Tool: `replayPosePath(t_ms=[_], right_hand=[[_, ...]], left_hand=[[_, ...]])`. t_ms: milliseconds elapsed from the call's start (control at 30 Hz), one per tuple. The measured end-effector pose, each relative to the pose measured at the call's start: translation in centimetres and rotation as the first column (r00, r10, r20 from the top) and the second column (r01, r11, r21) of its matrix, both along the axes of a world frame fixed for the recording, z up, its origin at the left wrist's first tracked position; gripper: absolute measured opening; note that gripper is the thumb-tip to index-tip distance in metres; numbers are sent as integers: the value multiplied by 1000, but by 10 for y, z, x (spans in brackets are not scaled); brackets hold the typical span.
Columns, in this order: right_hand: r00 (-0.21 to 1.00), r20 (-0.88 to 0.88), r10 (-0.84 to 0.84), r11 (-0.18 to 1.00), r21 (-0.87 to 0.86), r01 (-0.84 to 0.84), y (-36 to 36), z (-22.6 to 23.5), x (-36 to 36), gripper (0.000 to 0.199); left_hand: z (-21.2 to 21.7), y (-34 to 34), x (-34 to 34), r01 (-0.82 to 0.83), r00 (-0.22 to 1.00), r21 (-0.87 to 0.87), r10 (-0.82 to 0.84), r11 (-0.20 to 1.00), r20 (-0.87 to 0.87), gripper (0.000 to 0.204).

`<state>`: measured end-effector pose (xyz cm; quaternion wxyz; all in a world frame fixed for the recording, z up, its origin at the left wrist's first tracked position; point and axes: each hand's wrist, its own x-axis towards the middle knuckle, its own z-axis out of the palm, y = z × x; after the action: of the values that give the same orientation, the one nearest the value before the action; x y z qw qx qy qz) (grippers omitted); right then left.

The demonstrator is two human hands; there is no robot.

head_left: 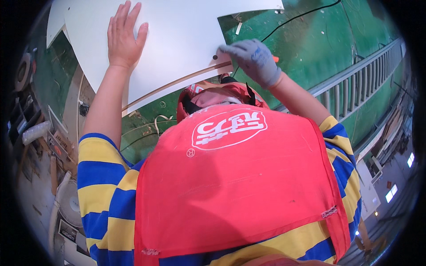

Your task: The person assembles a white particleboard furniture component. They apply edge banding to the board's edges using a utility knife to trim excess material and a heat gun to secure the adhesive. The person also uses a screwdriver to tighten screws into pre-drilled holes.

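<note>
My bare left hand [123, 40] lies flat on a large white board [177, 40], with its fingers stretched out. My right hand [253, 60], in a grey glove, is at the board's right edge, fingertips beside a small dark round hole [215, 57]. Its fingers are curled, and their undersides are hidden. A short orange piece [276, 59] sticks out past the glove on the right; the rest of it is covered by the hand. The board's near edge shows a brown strip [177, 86].
Beneath the board is a green floor [306, 48], crossed by a black cable [301, 17]. On the right lies a metal ladder [359, 84]. A white fan [69, 201] and a clear plastic-wrapped roll [36, 132] are at the left. A red apron [239, 186] covers my front.
</note>
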<state>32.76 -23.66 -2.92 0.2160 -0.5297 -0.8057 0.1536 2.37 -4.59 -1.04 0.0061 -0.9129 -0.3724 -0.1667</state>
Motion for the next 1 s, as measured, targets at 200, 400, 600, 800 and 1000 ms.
replayPosePath(t_ms=[200,400,600,800,1000], right_hand=[[985,-53,163,976,-134,-169,-35,9,-3,40],[-19,-600,-800,586,-786,197,-63,30,66,31],[-367,-390,-845,419,-908,2,-55,12,13,33],[58,-485,-873,485,-875,-15,-39,30,-6,44],[447,-466,-764,568,-814,122,-24,26,7,38]], left_hand=[[0,15,-22,8,1000,-11,-8,1000,-28,54],[-17,-62,38,29,1000,-115,-30,993,-8,67],[-13,-148,18,589,803,-483,-537,648,257,42],[-3,-134,4,22,998,-281,-38,960,-51,75],[-2,-115,0,-91,980,-192,54,977,-190,73]])
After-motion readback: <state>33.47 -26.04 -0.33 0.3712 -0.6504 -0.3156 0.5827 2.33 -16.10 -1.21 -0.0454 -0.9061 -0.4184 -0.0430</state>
